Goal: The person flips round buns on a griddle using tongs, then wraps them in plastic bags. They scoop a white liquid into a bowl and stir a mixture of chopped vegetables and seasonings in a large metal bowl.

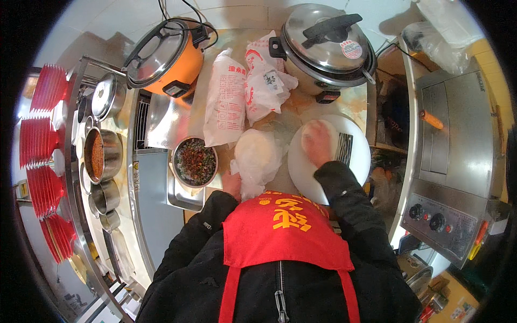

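My left hand (232,183) is at the near left edge of a clear plastic bag (260,177), its fingers closed on the film. Inside the bag are pale round flatbreads or dough rounds (254,146). To the right, my right hand (317,141) lies over a similar pale round (307,128) on a round white board (305,183). Motion blurs this hand, so I cannot tell whether its fingers grip the round. Beside it on the board is a black-and-white striped object (344,148). A bowl of chopped greens and red bits (196,162) stands left of the bag.
Printed paper bags (226,97) lie behind the plastic bag, between an orange electric cooker (177,72) and a larger lidded cooker (329,30). Metal pots (109,155) line the left shelf. A steel appliance with knobs (438,222) stands at right.
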Demonstrator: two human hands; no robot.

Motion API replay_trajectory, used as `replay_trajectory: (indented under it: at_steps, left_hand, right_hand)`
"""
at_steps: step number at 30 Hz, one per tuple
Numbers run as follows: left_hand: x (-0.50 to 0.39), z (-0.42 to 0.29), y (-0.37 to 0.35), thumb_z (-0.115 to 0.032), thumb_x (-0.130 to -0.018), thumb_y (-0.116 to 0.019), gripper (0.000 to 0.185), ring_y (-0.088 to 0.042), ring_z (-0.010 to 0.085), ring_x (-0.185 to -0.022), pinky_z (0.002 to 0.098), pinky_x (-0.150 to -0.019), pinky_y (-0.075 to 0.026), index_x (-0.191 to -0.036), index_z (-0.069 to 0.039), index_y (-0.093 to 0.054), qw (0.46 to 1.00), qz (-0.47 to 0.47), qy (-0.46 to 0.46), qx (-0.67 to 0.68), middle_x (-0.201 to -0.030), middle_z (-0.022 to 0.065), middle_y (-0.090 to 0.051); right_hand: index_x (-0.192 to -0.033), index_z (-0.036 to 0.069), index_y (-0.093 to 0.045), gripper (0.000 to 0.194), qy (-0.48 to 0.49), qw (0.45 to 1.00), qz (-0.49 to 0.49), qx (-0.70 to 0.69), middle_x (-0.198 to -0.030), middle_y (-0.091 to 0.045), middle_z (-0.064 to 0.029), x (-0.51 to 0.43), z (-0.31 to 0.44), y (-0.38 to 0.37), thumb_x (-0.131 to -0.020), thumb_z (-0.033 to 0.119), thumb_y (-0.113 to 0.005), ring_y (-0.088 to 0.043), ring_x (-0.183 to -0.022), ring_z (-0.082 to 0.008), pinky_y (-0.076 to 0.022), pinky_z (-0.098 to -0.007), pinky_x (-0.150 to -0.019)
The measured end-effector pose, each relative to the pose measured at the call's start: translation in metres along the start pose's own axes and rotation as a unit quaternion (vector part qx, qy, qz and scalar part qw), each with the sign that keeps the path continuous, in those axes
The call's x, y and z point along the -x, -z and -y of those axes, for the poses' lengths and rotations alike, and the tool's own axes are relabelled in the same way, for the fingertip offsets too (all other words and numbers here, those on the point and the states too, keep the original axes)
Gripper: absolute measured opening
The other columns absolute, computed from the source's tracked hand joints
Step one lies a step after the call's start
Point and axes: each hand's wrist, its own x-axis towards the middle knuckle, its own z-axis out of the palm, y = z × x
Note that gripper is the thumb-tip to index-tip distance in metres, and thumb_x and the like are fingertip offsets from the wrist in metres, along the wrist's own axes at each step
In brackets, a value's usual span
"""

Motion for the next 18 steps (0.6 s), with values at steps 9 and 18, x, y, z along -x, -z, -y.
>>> replay_trajectory:
  at_steps: [9,18]
  left_hand:
    - [-0.013,0.012,0.009,-0.002,-0.082,-0.063,0.047,-0.066,0.0204,-0.091,0.0356,-0.076,-0.054,-0.128,-0.004,-0.056,0.998,0.023,-0.037,0.053,-0.107,0.0086,-0.067]
    - [-0.03,0.031,0.018,0.004,-0.083,-0.06,0.043,-0.066,0.0235,-0.09,0.0342,-0.076,-0.054,-0.125,-0.002,-0.058,0.991,-0.015,-0.124,-0.053,-0.106,0.0088,-0.068]
  right_hand:
    - [-0.126,0.002,-0.058,0.047,0.283,0.893,0.334,-0.108,-0.138,-0.052,-0.0179,0.024,0.117,-0.05,-0.082,0.019,-0.061,-0.043,-0.133,-0.0382,-0.0231,-0.0565,-0.116]
    - [-0.123,0.001,-0.06,0.035,0.03,0.939,0.143,-0.311,-0.111,-0.066,-0.0178,0.003,0.101,-0.056,-0.089,0.011,-0.06,-0.063,-0.104,-0.0305,-0.0477,-0.0353,-0.095]
